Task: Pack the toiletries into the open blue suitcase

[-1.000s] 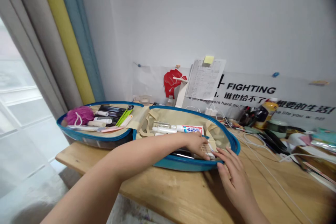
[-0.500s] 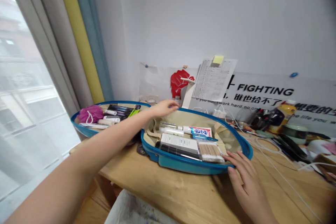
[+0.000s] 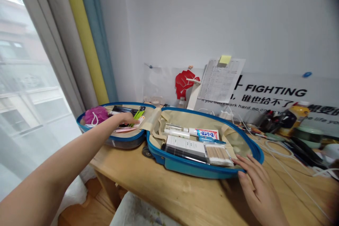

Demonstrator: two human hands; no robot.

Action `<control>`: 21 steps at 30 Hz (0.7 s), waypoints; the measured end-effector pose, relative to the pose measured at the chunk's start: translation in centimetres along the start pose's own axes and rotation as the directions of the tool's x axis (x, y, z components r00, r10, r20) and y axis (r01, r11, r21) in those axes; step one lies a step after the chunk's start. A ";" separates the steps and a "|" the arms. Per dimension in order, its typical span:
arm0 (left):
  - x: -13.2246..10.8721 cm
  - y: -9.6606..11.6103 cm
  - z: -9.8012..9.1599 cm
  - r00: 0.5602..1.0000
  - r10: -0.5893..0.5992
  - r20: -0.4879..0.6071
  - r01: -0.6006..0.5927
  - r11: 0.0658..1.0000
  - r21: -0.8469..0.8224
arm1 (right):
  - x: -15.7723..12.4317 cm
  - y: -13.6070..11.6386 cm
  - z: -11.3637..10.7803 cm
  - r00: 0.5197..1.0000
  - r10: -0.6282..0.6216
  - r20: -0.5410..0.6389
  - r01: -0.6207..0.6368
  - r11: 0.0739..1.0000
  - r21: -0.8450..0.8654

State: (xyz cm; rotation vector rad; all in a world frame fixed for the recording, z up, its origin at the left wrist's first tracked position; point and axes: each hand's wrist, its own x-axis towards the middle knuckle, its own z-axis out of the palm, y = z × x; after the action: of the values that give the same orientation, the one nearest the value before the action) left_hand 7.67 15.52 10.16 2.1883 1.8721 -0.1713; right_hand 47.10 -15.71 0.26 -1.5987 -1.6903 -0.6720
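Note:
A small blue suitcase lies open on a wooden table (image 3: 185, 197). My left hand (image 3: 126, 118) reaches into its left half (image 3: 116, 140), fingers curled over small tubes beside green tweezers-like tools (image 3: 137, 114) and a purple bath puff (image 3: 96, 114); what it grips is hidden. My right hand (image 3: 258, 178) rests flat with fingers spread against the rim of the right half (image 3: 190, 167), next to a pack of cotton swabs (image 3: 218, 153). That half also holds a white and black box (image 3: 185, 146), a toothpaste tube (image 3: 205, 134) and a clear bottle (image 3: 173, 127).
Curtains and a window stand at the left. A wall banner, a red fist sign (image 3: 185, 81) and a pinned paper (image 3: 221, 79) hang behind. White cables (image 3: 278, 148), a yellow-capped bottle (image 3: 291, 118), a bowl and clutter fill the table's right side.
My left hand left the right half of the case, passed over the hinge and now reaches into the left half. My right hand stayed at the rim. The view shifted left.

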 end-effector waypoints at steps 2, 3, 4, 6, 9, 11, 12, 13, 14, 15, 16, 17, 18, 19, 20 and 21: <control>0.0 0.5 0.4 1.000 0.007 0.022 -0.007 1.000 0.018 | 0.0 -0.1 -0.1 1.000 -0.008 0.000 0.008 1.000 -0.005; 0.0 0.7 0.5 1.000 0.009 0.026 -0.010 1.000 0.025 | 0.1 -0.1 -0.1 1.000 -0.010 -0.001 0.010 1.000 -0.005; -0.1 0.9 0.6 1.000 0.011 0.026 -0.012 0.999 0.031 | 0.1 -0.1 -0.1 1.000 -0.006 -0.004 0.006 1.000 -0.001; -0.2 1.3 0.6 1.000 0.018 0.013 -0.019 0.999 0.041 | 0.1 -0.1 -0.1 1.000 0.012 -0.003 -0.012 1.000 0.008; -0.5 1.8 -0.4 0.997 0.050 -0.054 -0.048 0.998 0.049 | 0.0 -0.1 0.0 0.999 0.050 0.006 -0.051 0.999 0.017; -0.7 2.6 -1.4 0.986 0.100 -0.133 -0.094 0.994 0.050 | 0.0 -0.1 0.1 0.999 0.049 0.002 -0.049 0.999 0.015; -0.9 3.2 -2.0 0.975 0.134 -0.180 -0.126 0.991 0.052 | 0.0 -0.1 0.1 0.999 0.040 -0.003 -0.040 0.999 0.010; -1.0 4.0 -2.5 0.958 0.174 -0.227 -0.165 0.985 0.059 | 0.0 -0.1 0.0 1.000 0.027 -0.007 -0.027 1.000 0.005; -1.1 4.9 -2.8 0.938 0.220 -0.269 -0.208 0.976 0.072 | 0.0 -0.1 0.0 1.000 0.016 -0.008 -0.016 1.000 0.001; -1.1 6.1 -3.0 0.914 0.268 -0.303 -0.253 0.963 0.090 | 0.0 -0.1 0.0 1.000 0.009 -0.008 -0.009 1.000 -0.001; -1.1 7.3 -2.9 0.891 0.320 -0.324 -0.298 0.948 0.114 | 0.0 -0.1 -0.1 1.000 0.005 -0.008 -0.005 1.000 -0.002; -1.1 8.7 -2.7 0.867 0.371 -0.332 -0.343 0.929 0.141 | 0.0 -0.1 -0.1 1.000 0.003 -0.007 -0.003 1.000 -0.001; -1.0 10.0 -2.3 0.846 0.421 -0.328 -0.386 0.907 0.169 | 0.1 -0.1 -0.1 1.000 0.004 -0.005 -0.004 1.000 0.002; -0.9 11.4 -1.8 0.827 0.466 -0.315 -0.424 0.884 0.195 | 0.1 -0.2 -0.1 1.000 0.009 -0.001 -0.009 1.000 0.005; -0.7 12.6 -1.2 0.812 0.503 -0.297 -0.455 0.863 0.218 | 0.1 -0.2 -0.1 1.000 0.013 0.006 -0.013 1.000 0.008; -0.5 13.7 -0.7 0.800 0.533 -0.276 -0.480 0.844 0.237 | 0.1 -0.2 -0.1 1.000 0.019 0.010 -0.019 1.000 0.010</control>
State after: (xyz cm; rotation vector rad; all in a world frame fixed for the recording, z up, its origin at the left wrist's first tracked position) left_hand 21.00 13.36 12.53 2.8942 1.3578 0.1757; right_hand 46.93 -15.77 0.43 -1.6118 -1.6810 -0.6462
